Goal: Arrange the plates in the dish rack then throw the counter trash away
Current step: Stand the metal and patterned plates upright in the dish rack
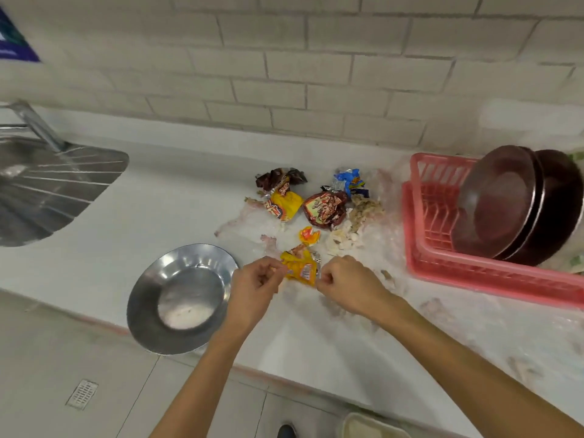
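Observation:
Dark brown plates [502, 200] lean upright in the pink dish rack [442, 248] at the right. A steel plate [180, 298] lies flat on the white counter near its front edge. Crumpled snack wrappers [322, 208] and food scraps [363, 210] lie on a thin clear plastic sheet [252, 221] mid-counter. My left hand [256, 286] and my right hand [350, 286] both pinch the edges of the plastic sheet beside a yellow wrapper [301, 268], which lies between them.
A steel sink drainboard [53, 191] with a faucet [34, 124] is at the far left. Tiled wall runs behind the counter. Below the counter edge, a floor drain [81, 394] and a pale bin rim [373, 426] show.

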The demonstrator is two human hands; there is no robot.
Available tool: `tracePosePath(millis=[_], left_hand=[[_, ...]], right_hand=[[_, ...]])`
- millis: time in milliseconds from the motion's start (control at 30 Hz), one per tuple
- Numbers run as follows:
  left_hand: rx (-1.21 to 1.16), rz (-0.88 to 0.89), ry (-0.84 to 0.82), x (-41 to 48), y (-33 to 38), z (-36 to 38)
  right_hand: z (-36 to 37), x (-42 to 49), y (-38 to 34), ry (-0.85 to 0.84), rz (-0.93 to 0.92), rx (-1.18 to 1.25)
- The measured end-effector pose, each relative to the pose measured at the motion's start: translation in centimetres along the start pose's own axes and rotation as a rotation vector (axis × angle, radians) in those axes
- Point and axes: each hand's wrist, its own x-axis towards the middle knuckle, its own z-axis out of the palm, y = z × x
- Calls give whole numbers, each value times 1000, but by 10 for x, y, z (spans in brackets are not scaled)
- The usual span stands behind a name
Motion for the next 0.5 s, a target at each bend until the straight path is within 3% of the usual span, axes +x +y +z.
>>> tracePosePath(millis=[300, 500], left_hand=[[362, -211, 378, -15, -93, -151], [623, -402, 400, -25, -140, -202]], right_hand=[[82, 37, -78, -202, -71, 156], [106, 44, -100, -291, -57, 159]])
